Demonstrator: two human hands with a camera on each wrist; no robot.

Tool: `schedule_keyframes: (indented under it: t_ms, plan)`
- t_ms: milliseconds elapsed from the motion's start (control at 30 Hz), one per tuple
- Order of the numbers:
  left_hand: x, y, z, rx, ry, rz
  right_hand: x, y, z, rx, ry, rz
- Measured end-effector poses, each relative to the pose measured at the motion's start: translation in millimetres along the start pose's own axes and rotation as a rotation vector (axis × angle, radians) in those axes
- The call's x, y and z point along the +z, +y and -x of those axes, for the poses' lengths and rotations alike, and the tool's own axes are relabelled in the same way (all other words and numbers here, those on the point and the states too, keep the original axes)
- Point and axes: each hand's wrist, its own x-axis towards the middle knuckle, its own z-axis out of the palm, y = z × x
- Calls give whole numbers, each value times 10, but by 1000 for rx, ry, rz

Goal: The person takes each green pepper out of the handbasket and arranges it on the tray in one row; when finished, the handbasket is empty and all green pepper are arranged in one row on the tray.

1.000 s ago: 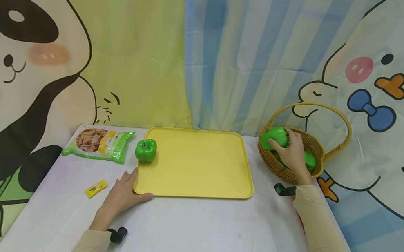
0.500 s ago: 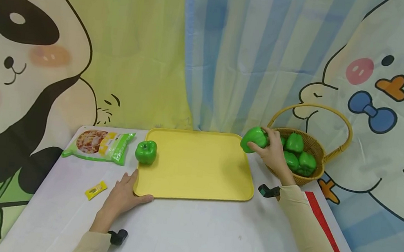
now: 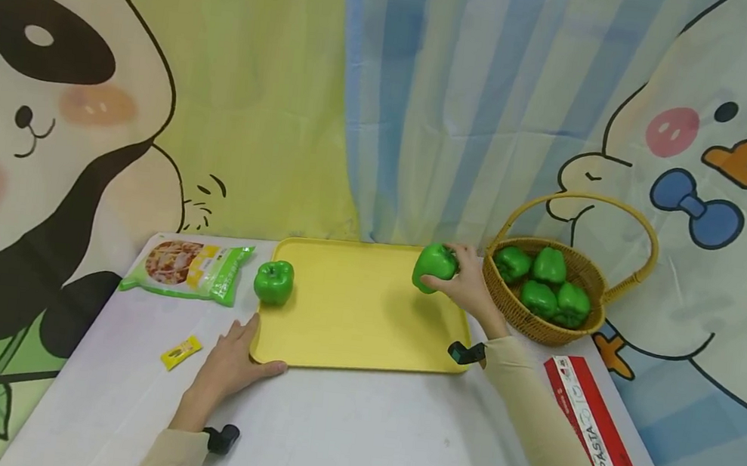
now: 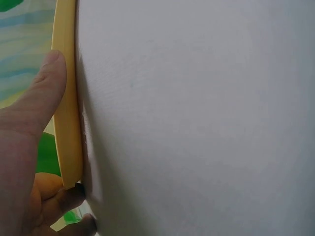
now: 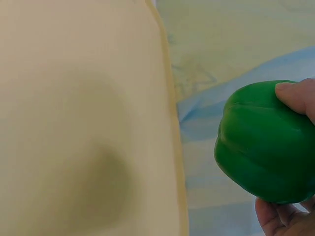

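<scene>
A green bell pepper [image 3: 434,268] is held by my right hand [image 3: 470,285] above the right part of a yellow tray [image 3: 357,322]. In the right wrist view, the thumb [image 5: 298,98] lies on one side of this pepper and the fingers on the other. Another green bell pepper [image 3: 274,282] sits at the tray's left edge. My left hand [image 3: 230,364] spreads around the tray's front left corner, touching it. The left wrist view has its thumb [image 4: 47,83] straight against the tray's rim [image 4: 69,123], with the fingers beside the corner.
A wicker basket [image 3: 521,321] with a tall handle holds several green bell peppers, right of the tray. A red and white pasta box [image 3: 604,447] lies at the table's right edge. At left are a green food bag [image 3: 188,268] and a small yellow packet [image 3: 181,353].
My right hand has lifted a green bell pepper out of the basket and carried it left over the tray. The pasta box has come into view. My left hand stays at the tray corner.
</scene>
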Motion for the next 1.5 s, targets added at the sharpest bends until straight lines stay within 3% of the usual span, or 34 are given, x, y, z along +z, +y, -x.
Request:
schedule_keyframes:
  t_ms: [267,500,900,1300,1500]
  plan:
    - [1,21,14,2,6,-2,433,-37,-101,-69,-128,-19]
    - [-8,11,21,10,18,6,795,-83,-208,-75,-195,-34]
    - [-4,14,15,-4,10,8,1192,-255,-278,-109,-297,-13]
    - [-10,21,22,-12,6,0,1523,-412,-322,-170,-339,-30]
    - [-3,7,13,-8,5,4,1683,-524,-352,-159,-328,-24]
